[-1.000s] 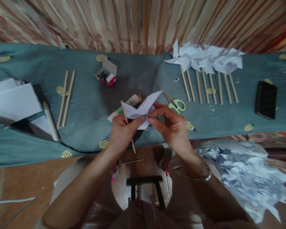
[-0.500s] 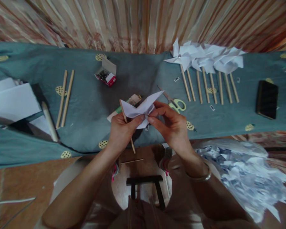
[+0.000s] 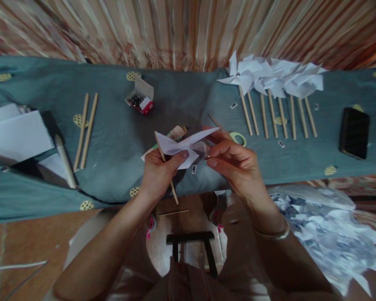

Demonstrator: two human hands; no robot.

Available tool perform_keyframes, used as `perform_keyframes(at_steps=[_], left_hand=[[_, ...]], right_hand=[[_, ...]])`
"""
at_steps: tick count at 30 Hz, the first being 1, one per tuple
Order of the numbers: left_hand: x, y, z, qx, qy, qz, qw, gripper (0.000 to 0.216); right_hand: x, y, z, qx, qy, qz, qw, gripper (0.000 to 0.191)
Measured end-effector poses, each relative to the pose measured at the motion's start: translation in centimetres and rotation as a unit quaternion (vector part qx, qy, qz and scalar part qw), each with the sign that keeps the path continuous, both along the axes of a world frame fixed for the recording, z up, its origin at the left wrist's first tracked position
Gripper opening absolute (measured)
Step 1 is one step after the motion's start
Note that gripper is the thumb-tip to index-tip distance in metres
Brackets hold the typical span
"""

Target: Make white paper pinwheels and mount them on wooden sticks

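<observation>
My left hand [image 3: 159,173] is closed on a white paper pinwheel [image 3: 191,145], thumb pressed on its folded middle. A thin wooden stick [image 3: 174,193] is held in the same hand, slanting down past the table edge. Just right of the paper, my right hand [image 3: 233,163] pinches a small shiny pin [image 3: 207,157] between thumb and fingertips; its exact shape is too small to tell. Beneath the hands lie a glue tube [image 3: 175,133], partly hidden, and scissors with green handles [image 3: 238,138], partly covered by the right hand.
Finished paper pinwheels on sticks [image 3: 272,77] lie in a row at the back right. A small red box of pins [image 3: 141,100] stands open. Two wooden sticks [image 3: 89,131], paper sheets [image 3: 19,133] and a black phone [image 3: 354,133] are on the table. A bag of folded paper [image 3: 329,238] sits lower right.
My right hand has moved right, away from the pinwheel's middle, and now pinches the pin clear of the paper. The left hand keeps its hold on the pinwheel and stick.
</observation>
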State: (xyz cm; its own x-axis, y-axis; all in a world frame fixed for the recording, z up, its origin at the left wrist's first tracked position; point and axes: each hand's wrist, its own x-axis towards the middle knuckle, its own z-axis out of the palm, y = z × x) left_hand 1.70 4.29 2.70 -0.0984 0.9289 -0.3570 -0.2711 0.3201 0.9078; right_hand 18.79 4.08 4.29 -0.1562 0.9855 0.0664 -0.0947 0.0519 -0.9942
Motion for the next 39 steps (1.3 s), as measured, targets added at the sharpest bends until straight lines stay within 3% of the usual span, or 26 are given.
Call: perform_keyframes(at_steps=[6,39], left_hand=[[0.2,0.1,0.1,0.002,0.003,-0.011,1.000,0.020],[0.4,-0.6,0.4,0.033,0.000,-0.010,0.999,0.020]], right_hand=[[-0.2,0.1,-0.5,0.033,-0.081,0.014,0.996,0.006],[-0.7,-0.3,-0.9,0.047,-0.112,-0.025,0.992,0.004]])
